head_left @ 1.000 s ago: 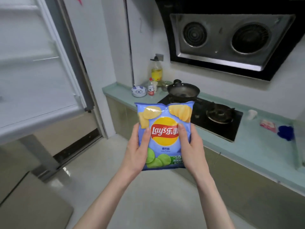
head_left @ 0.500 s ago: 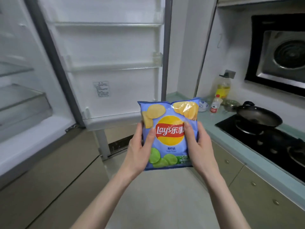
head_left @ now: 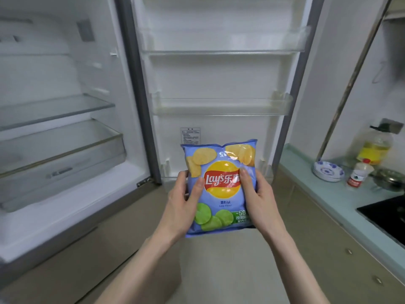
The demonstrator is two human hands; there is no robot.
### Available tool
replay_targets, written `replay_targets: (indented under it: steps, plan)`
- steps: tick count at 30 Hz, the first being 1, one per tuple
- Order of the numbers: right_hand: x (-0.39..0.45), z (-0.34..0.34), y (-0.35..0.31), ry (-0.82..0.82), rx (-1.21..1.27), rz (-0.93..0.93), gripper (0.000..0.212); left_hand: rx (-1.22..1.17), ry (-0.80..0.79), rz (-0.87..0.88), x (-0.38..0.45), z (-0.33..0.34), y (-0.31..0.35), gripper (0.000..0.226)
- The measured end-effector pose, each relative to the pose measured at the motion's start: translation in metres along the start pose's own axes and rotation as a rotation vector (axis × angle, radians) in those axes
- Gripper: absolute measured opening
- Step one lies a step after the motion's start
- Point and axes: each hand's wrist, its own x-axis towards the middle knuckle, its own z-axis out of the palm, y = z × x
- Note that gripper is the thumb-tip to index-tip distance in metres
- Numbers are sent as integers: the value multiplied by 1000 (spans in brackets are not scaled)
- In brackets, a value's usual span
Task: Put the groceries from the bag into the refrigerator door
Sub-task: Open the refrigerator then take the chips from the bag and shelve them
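The open refrigerator door (head_left: pixel 221 80) at twelve o'clock carries three clear shelves, upper (head_left: pixel 221 43), middle (head_left: pixel 221 106) and a lower one partly hidden. At three o'clock a pale green counter (head_left: pixel 324 194) bears a stack of blue-patterned dishes (head_left: pixel 328 171), a small red-labelled bottle (head_left: pixel 356 177), an oil bottle (head_left: pixel 375 147) and a black cooktop (head_left: pixel 388 216).

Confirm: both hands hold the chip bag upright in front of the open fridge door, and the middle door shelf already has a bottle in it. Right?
Not quite. The head view shows the middle door shelf holds nothing; no bottle is in it. The rest stands: the left hand and right hand hold the chip bag upright in front of the open fridge door.
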Motion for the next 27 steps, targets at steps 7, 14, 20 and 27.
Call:
replay_targets:
  steps: [7, 14, 20, 27]
  plan:
    - [71, 20, 16, -132, 95, 48, 25, 39, 60, -47, 61, -12, -34, 37]
    - [118, 34, 29, -209, 149, 26, 41, 31, 122, -49, 108, -14, -53, 24]
    - [146, 48, 39, -218, 168, 37, 32, -59, 150, -72, 139, -25, -54, 23]
    - [181, 60, 45, -238, 127, -28, 40, -71, 169, -55, 172, -30, -64, 26]
